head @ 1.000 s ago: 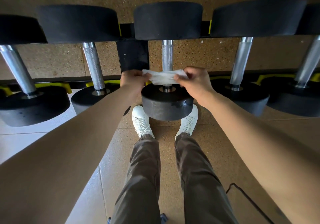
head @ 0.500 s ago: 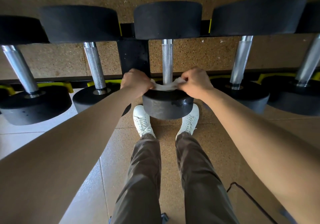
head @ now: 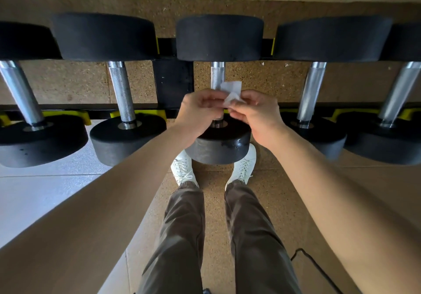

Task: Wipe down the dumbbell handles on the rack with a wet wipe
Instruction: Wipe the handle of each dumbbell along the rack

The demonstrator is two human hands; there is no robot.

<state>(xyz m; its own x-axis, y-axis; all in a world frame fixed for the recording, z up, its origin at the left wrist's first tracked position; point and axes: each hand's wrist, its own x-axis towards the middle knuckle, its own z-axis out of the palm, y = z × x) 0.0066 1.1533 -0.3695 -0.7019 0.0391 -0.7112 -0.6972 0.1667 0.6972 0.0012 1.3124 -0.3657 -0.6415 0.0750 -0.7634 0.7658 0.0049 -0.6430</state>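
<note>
Pinching a Wipe at the Middle Handle

Starting at the far left, a dumbbell lies across the rack [head: 79, 107], its steel far-left handle [head: 21, 93] bare between two black heads. Next to it the second handle [head: 121, 91] is bare too, its near head sitting by a yellow cradle [head: 145, 112]. A black upright post [head: 174, 82] stands between that dumbbell and the middle one.

The person's left hand [head: 198, 109] comes in just past the post, fingers curled, pinching the left end of the wet wipe [head: 232, 93]. The wipe sits at the lower part of the middle handle [head: 217, 75], just above the near head, with one white corner standing up beside the bar. Whether it goes right round the bar I cannot tell; the hands hide that. The right hand [head: 257, 114] pinches the wipe's other end between thumb and fingertips, close against the left hand.

Further right, the fourth handle [head: 311, 91] and the far-right handle [head: 398, 93] are bare.

Below, two white shoes [head: 183, 168] stand either side of the middle dumbbell's near head, and a black cable [head: 319, 268] lies on the floor to the right.
</note>
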